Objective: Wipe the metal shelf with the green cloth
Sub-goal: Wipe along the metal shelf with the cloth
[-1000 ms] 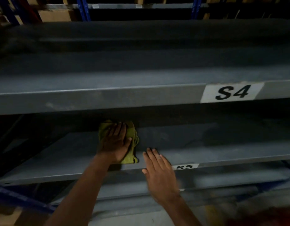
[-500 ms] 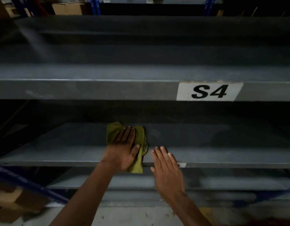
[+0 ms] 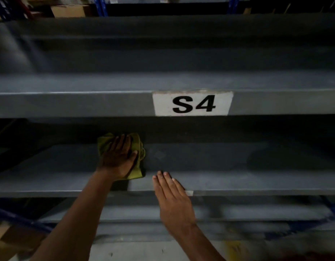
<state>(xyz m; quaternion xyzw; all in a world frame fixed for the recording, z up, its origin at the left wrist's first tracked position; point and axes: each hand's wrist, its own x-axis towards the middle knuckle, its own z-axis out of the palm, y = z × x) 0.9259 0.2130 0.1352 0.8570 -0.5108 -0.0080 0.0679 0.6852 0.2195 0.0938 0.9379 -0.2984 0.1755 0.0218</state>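
Note:
A grey metal shelf [image 3: 228,166] runs across the lower middle of the view. On it lies a crumpled green cloth [image 3: 139,147], partly under my left hand [image 3: 118,157], which presses it flat with straight fingers. My right hand [image 3: 172,196] lies flat over the shelf's front edge, just right of the cloth, fingers straight and together, covering most of a small white label there. It holds nothing.
The shelf above carries a white label reading S4 [image 3: 193,104] on its front lip [image 3: 68,104]. More grey shelves [image 3: 257,211] sit below. Blue rack beams [image 3: 18,220] show at the lower left, and cardboard boxes [image 3: 68,10] stand at the top left.
My left hand has pushed the cloth further back on the shelf. The view has shifted, so the S4 label now sits nearer the centre. My right hand stays on the front edge.

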